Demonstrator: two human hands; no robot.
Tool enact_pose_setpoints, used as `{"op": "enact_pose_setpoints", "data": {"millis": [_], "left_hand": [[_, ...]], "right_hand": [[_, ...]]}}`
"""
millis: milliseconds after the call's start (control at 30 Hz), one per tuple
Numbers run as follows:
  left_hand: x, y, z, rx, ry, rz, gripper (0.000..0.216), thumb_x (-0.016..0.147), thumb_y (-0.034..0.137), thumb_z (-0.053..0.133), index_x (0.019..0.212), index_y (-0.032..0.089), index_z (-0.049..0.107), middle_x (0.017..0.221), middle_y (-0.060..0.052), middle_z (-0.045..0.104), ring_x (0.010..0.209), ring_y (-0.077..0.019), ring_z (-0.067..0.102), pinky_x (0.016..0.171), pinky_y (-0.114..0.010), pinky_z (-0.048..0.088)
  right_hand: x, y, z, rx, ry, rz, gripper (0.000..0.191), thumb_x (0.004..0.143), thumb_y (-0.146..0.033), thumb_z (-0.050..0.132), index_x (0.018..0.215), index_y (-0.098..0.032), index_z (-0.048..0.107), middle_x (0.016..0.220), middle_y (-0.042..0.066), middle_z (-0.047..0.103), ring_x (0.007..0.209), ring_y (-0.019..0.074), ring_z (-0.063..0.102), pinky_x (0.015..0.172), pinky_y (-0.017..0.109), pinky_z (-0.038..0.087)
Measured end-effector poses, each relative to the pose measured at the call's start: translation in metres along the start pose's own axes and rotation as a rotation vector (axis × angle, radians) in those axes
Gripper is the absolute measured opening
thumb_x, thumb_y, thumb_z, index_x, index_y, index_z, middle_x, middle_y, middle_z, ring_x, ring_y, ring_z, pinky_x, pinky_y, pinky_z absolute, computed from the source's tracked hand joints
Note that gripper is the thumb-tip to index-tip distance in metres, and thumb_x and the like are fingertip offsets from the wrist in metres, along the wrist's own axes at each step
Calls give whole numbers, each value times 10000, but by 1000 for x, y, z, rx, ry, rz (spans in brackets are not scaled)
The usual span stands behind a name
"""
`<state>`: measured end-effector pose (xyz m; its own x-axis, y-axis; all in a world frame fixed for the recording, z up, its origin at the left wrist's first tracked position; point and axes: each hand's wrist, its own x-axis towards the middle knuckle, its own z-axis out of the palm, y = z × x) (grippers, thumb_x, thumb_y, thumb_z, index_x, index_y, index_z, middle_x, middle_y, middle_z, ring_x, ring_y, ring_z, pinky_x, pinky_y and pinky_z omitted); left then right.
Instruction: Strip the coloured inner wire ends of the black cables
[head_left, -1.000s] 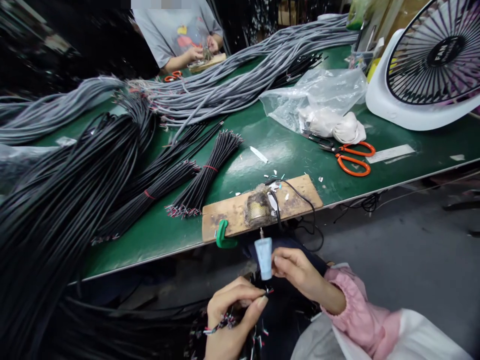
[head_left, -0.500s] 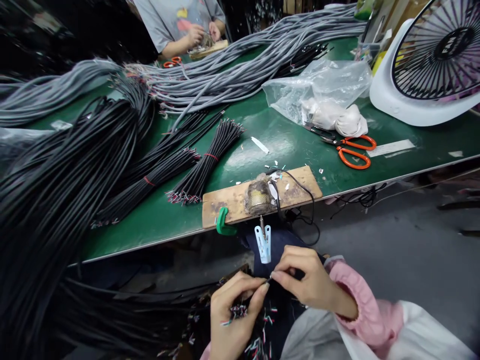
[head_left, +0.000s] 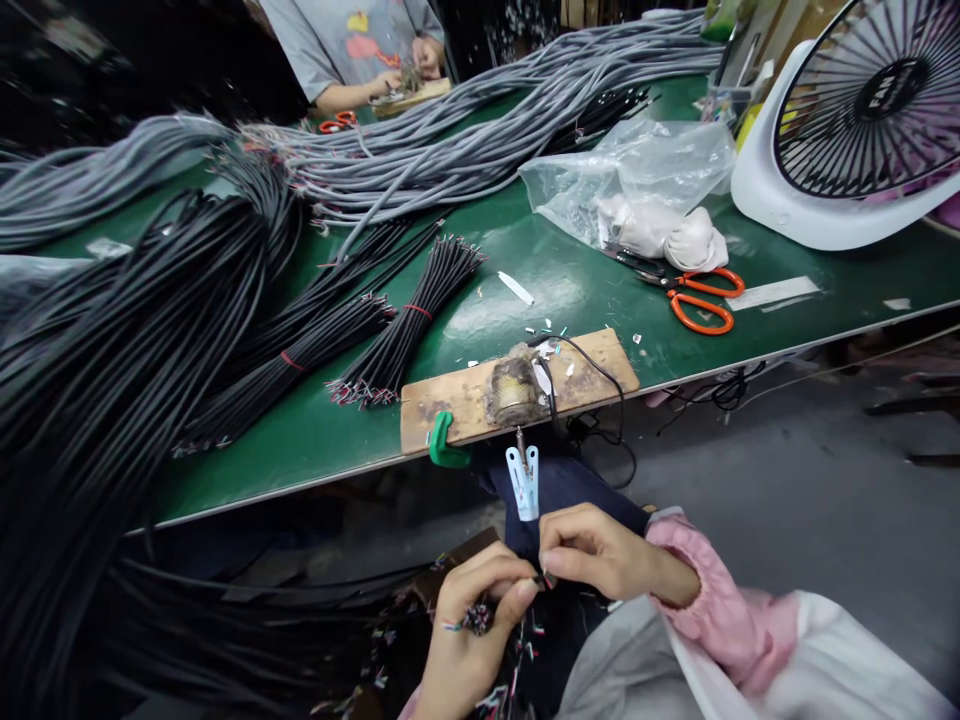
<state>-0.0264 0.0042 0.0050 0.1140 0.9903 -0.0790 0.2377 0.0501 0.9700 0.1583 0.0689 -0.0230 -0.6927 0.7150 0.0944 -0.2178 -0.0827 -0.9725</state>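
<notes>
Below the table edge, my left hand (head_left: 476, 610) pinches a black cable (head_left: 540, 579) near its end between thumb and forefinger. More cable ends with coloured wires (head_left: 478, 618) show within the curl of its fingers. My right hand (head_left: 592, 550) is closed at the tip of the same cable, its thumb and forefinger on the thin wires there; a little red shows beside them. Just above the hands hangs a light blue clothespin (head_left: 523, 485), joined by a metal shaft to a small motor (head_left: 514, 388) on a wooden board (head_left: 600, 375).
A green clamp (head_left: 448, 447) grips the board's left end. Black cable bundles (head_left: 409, 325) and grey cables (head_left: 465, 150) lie across the green table. Orange-handled scissors (head_left: 701, 300), a plastic bag (head_left: 637, 165) and a white fan (head_left: 787, 190) are rightward. A co-worker (head_left: 360, 60) sits opposite.
My right hand has moved slightly down and left, and coloured wire now shows at the cable tip. The view has shifted a little. Across the table, the co-worker's hand has lowered.
</notes>
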Motion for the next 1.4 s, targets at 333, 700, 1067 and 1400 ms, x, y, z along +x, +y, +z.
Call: {"op": "enact_pose_setpoints", "data": {"millis": [333, 700, 1067, 1400], "left_hand": [[-13, -8, 22, -351, 228, -349, 470, 809, 543, 739, 568, 168, 590, 566, 11, 549, 409, -95, 470, 362, -214, 376], [-13, -12, 22, -389, 234, -365, 455, 789, 557, 757, 608, 161, 622, 542, 13, 548, 426, -104, 506, 361, -196, 409], [-8, -10, 25, -478, 197, -396, 494, 830, 583, 703, 608, 165, 562, 478, 53, 464, 318, -43, 368, 318, -157, 261], [-9, -12, 34, -470, 277, -380, 380, 776, 487, 792, 672, 148, 657, 557, 61, 480, 331, -27, 393, 335, -140, 289]], "right_hand": [[-5, 10, 18, -347, 410, -378, 174, 958, -237, 570, 871, -186, 711, 754, 77, 701, 653, 182, 591, 639, 338, 474], [0, 8, 25, -346, 268, -347, 358, 1058, -361, 396, 796, -187, 568, 705, 48, 569, 678, 184, 483, 735, 375, 435], [-5, 12, 23, -150, 439, -199, 84, 881, -221, 663, 874, -169, 729, 783, 65, 669, 716, 185, 587, 662, 308, 481], [-3, 12, 24, -147, 457, -105, 109, 800, -112, 631, 781, -158, 729, 692, 36, 640, 630, 151, 566, 590, 268, 457]]}}
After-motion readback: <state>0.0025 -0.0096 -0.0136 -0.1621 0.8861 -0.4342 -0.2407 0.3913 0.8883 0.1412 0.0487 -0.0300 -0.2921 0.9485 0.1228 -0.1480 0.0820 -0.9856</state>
